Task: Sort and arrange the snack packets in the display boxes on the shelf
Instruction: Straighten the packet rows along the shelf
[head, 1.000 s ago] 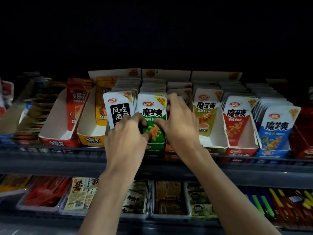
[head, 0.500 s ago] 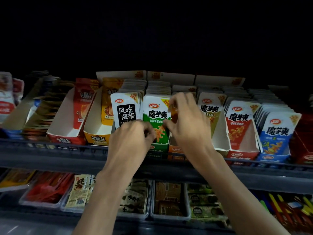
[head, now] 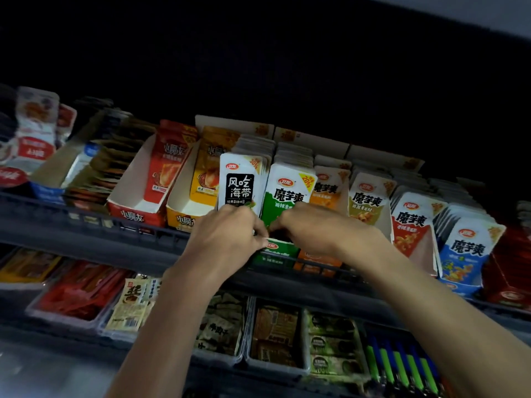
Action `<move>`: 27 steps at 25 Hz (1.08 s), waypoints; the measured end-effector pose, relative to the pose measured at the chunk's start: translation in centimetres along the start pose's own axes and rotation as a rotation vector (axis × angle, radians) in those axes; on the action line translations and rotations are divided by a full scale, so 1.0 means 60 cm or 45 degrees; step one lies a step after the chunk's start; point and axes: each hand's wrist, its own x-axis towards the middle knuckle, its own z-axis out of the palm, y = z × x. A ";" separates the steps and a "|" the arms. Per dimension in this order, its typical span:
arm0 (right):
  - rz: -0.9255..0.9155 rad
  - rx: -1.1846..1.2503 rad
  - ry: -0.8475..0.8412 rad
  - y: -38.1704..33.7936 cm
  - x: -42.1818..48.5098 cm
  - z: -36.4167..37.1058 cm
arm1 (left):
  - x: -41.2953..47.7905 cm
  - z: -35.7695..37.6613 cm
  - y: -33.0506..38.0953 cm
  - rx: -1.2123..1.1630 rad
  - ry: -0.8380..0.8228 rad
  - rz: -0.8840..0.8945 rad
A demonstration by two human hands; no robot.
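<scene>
The green packet (head: 287,196) is standing upright at the front of its row in the green display box (head: 277,251), on the upper shelf (head: 86,225), near the middle of the run of boxes. Its lower half is covered by both hands.

The left hand (head: 230,234) is reaching up from below, back of the hand toward the camera, fingers curled in against the packet's lower left edge and grasping it. The right hand (head: 319,228) is coming in from the right at the same height, knuckles up, fingers curled over the packet's lower right part and grasping it too. The fingertips of the two hands are nearly meeting in front of the packet, just above the box's front lip. Both forearms are extending upward and converging.

Just left of the green packet, touching it, a black-label packet (head: 240,185) is standing upright. Just right, an orange packet (head: 326,188) is sitting lower and further back in its orange box (head: 319,258). Further right, olive (head: 367,202), red (head: 411,225) and blue (head: 465,251) packets are fronting their own rows. Below, clear trays (head: 275,366) are holding flat packets on the lower shelf.
</scene>
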 end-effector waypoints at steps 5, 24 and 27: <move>0.028 -0.079 0.082 -0.014 0.006 0.000 | 0.004 -0.002 -0.001 -0.008 -0.020 0.011; 0.264 -0.291 1.144 0.017 0.020 0.034 | 0.013 0.013 0.010 -0.047 0.030 0.032; 0.279 -0.316 1.124 0.017 0.033 0.040 | 0.017 0.015 0.010 -0.046 0.043 0.024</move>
